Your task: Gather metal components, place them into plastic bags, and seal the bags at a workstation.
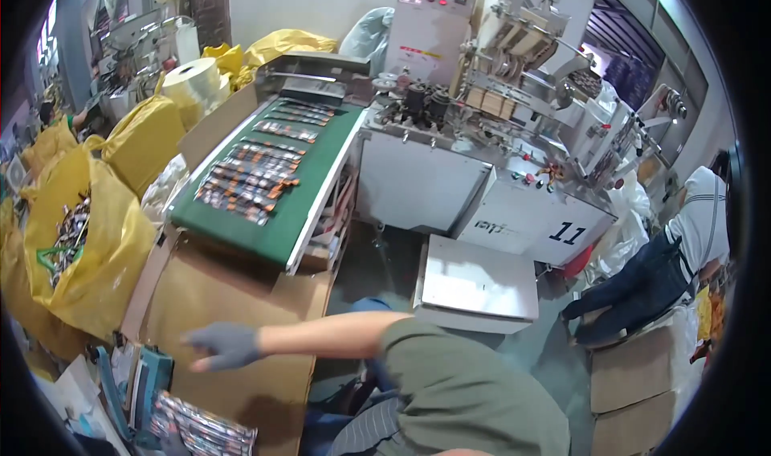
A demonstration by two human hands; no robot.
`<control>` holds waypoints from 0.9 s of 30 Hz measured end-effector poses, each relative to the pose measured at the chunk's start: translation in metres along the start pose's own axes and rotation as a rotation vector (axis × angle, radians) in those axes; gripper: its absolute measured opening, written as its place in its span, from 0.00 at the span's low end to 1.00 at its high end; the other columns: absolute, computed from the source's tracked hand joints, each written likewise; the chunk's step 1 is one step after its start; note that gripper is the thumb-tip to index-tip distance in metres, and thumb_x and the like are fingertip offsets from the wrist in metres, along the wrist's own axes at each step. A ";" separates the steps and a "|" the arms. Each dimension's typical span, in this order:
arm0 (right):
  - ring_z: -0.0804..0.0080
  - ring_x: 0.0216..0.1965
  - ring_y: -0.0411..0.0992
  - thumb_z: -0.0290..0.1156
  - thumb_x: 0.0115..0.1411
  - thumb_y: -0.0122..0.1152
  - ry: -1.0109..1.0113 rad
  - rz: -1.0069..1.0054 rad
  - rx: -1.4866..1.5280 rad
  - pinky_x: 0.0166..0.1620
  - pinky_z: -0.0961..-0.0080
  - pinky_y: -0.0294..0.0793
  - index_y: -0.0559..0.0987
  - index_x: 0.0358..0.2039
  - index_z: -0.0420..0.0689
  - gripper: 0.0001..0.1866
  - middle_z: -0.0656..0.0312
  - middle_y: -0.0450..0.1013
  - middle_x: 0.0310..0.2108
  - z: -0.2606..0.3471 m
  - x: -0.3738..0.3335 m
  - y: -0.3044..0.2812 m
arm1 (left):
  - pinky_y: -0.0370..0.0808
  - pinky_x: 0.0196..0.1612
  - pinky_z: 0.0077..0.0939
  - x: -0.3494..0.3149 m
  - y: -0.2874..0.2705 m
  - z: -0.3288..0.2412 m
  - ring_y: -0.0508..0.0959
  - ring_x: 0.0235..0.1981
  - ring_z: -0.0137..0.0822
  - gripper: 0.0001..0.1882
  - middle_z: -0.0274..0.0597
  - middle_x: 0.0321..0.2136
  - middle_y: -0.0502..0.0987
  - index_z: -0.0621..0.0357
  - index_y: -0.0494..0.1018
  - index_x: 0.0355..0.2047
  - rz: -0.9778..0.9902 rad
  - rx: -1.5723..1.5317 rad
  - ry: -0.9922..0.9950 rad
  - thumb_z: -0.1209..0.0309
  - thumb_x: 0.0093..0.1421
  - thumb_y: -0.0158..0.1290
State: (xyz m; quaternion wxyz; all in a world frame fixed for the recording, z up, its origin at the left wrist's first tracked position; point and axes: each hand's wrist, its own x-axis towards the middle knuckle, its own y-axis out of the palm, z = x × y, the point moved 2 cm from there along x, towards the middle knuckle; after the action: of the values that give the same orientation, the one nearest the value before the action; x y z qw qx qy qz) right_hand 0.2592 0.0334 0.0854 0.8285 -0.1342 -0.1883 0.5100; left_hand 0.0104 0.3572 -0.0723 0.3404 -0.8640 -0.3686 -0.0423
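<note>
My right hand (226, 347), in a grey glove with bare fingertips, reaches left over the brown cardboard surface (185, 295). Its fingers are apart with nothing in them, slightly blurred. At the lower left, part of my left hand (172, 440), also grey-gloved, grips the near edge of a bundle of slim shiny packets (205, 429); most of that hand is hidden. The bundle lies against a teal bar-shaped device (154, 380). Beyond the cardboard, rows of similar silver, dark and orange packets (249, 175) lie on a green conveyor belt (265, 243).
A large yellow bag (104, 255) with loose packets stands left of the belt. A white packaging machine (426, 175) rises at the back right. On the floor before it sits a white metal box (480, 279). Another person (666, 255) bends at the far right near flat cardboard (630, 384).
</note>
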 end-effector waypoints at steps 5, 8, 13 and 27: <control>0.65 0.31 0.74 0.39 0.53 0.62 0.256 -0.710 -0.483 0.36 0.75 0.72 0.79 0.33 0.45 0.12 0.58 0.76 0.29 -0.009 -0.181 -0.272 | 0.72 0.40 0.43 0.018 -0.018 -0.112 0.74 0.36 0.55 0.32 0.59 0.39 0.73 0.72 0.68 0.42 -0.489 0.777 0.099 0.52 0.51 0.56; 0.81 0.28 0.71 0.31 0.56 0.59 -0.090 -1.032 -0.854 0.34 0.81 0.72 0.80 0.28 0.44 0.05 0.65 0.76 0.27 0.023 -0.314 -0.485 | 0.73 0.34 0.39 0.073 0.031 -0.315 0.76 0.31 0.50 0.24 0.55 0.33 0.76 0.68 0.72 0.39 -0.170 0.301 0.206 0.56 0.53 0.55; 0.74 0.25 0.72 0.38 0.54 0.60 0.405 -1.599 -1.274 0.32 0.77 0.71 0.80 0.32 0.44 0.11 0.61 0.76 0.23 0.207 -0.455 -0.647 | 0.69 0.46 0.31 0.213 0.094 -0.324 0.73 0.40 0.41 0.26 0.47 0.41 0.73 0.62 0.68 0.49 0.137 0.305 0.074 0.60 0.53 0.55; 0.54 0.32 0.74 0.36 0.48 0.59 1.286 -0.592 -1.352 0.36 0.63 0.72 0.80 0.28 0.50 0.08 0.53 0.75 0.29 0.263 -0.545 -0.803 | 0.71 0.33 0.21 0.186 0.258 -0.601 0.73 0.28 0.27 0.12 0.38 0.27 0.74 0.66 0.71 0.35 0.698 -0.034 0.013 0.73 0.51 0.56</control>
State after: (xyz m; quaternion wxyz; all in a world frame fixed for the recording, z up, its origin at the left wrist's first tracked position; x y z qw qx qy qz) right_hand 0.5559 -0.8025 0.5579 0.6160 -0.7805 0.0203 -0.1045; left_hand 0.4241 -0.0304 0.3041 0.3222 -0.9433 -0.0477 0.0649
